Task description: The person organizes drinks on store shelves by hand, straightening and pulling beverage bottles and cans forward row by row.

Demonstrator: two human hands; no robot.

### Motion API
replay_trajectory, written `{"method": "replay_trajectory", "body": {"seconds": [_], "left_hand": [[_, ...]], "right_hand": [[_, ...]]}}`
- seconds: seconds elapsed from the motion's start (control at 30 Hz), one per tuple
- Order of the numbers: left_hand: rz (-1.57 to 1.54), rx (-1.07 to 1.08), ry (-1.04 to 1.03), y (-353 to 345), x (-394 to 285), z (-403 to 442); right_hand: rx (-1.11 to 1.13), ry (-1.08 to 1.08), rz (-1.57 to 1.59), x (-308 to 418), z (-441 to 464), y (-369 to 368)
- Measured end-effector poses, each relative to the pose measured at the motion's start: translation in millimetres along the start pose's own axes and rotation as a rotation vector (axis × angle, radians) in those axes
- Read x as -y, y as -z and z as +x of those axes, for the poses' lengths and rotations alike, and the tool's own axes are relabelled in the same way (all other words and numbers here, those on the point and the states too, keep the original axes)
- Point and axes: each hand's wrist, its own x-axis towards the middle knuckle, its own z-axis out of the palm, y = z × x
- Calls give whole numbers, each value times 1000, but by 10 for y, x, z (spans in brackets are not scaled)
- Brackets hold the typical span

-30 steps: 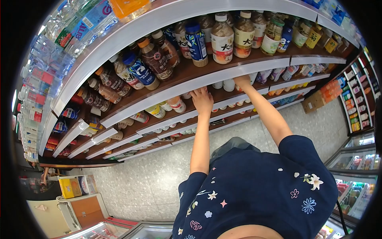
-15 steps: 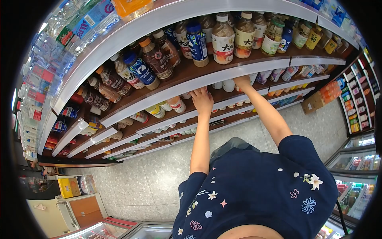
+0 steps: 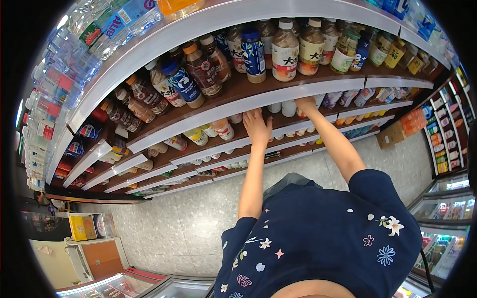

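My left hand (image 3: 258,128) reaches to the second shelf with its fingers spread, and its fingertips pass under the edge of the upper shelf (image 3: 318,89). It appears to hold nothing. My right hand (image 3: 305,103) reaches into the same shelf farther right, its fingertips hidden by that edge and by the bottles. Between the two hands stands a white bottle (image 3: 288,108). Just right of my right hand is a purple-patterned bottle (image 3: 330,100). Left of my left hand stands a bottle with a white and red label (image 3: 222,131).
Above my hands, the upper shelf carries several drink bottles, among them a blue-capped bottle (image 3: 254,55) and a white-capped bottle (image 3: 285,52). Clear water bottles (image 3: 54,82) line the far left. A cardboard box (image 3: 391,137) stands on the floor at right, and glass-fronted coolers (image 3: 442,243) flank me.
My left hand has shifted slightly right along the shelf, its fingers spreading. My right hand stays nearly in place. The view has shifted slightly.
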Motion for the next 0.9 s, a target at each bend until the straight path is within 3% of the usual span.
{"method": "replay_trajectory", "body": {"seconds": [0.07,0.17,0.23,0.3,0.37,0.43,0.47,0.5,0.53,0.6,0.7,0.8,0.9], "left_hand": [[-18,-100,2,72,-125,-69],[-260,-84,51,-54,-221,-348],[-534,144,138,-205,-280,-577],[-555,355,198,-419,-300,-823],[-580,376,187,-710,-271,-1128],[-522,573,146,-1187,-40,-1596],[-582,603,228,-1305,28,-1820],[-486,747,167,-1455,156,-2041],[-389,1066,208,-1598,278,-2234],[-206,1304,231,-1523,375,-2487],[-46,1301,412,-1283,318,-2742],[-2,1287,596,-1114,289,-2698],[-137,1325,453,-1356,549,-2913]], "right_hand": [[-6,16,-17,2,-17,41],[35,41,-82,0,4,72],[31,46,-58,-75,38,-24],[18,67,-59,-122,96,-110],[-6,106,-95,-111,56,-86],[-30,197,-70,-52,-39,30],[-50,185,-94,-136,18,-106],[-68,173,-119,-243,79,-248],[-105,146,-76,-228,59,-229],[-85,152,-75,-137,0,-114],[58,116,-66,-128,23,-39],[-44,153,-68,-173,20,-91],[-103,204,-66,-181,5,-106]]}}
